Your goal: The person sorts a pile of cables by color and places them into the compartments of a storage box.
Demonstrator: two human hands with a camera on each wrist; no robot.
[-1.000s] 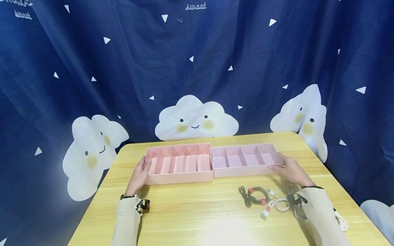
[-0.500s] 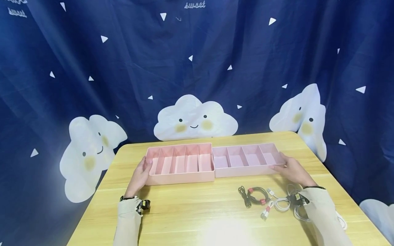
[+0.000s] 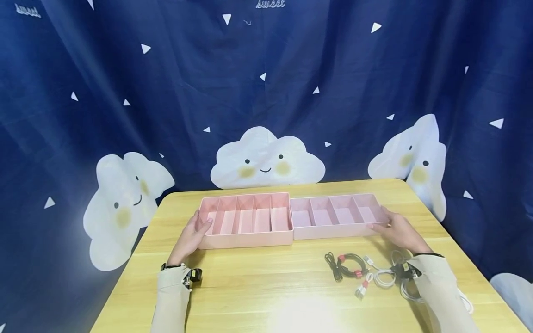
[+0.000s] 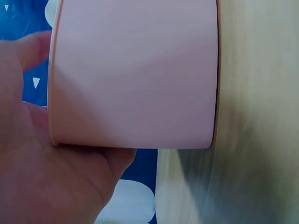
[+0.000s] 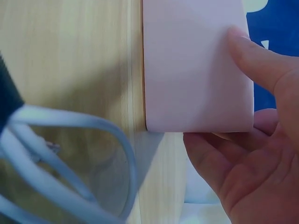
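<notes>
Two divided storage boxes stand end to end near the back of the table. My left hand (image 3: 190, 237) grips the left end of the pink box (image 3: 246, 239), its thumb over the rim and fingers at the end wall. At the other end, my right hand (image 3: 401, 231) holds the right end of the lilac box (image 3: 333, 231). In the right wrist view the thumb (image 5: 254, 56) presses on the front wall and the other fingers sit at the end. The pink box is the taller one; all compartments look bare.
Coiled black cables (image 3: 350, 266) and white cables (image 3: 383, 277) lie on the table (image 3: 250, 286) at the front right, some under my right forearm. A blue cloud-print curtain (image 3: 266, 101) hangs behind the table's back edge.
Both boxes have shifted slightly to the right along with my hands. My left thumb reaches a little further over the pink box's rim. The head view has moved slightly.
</notes>
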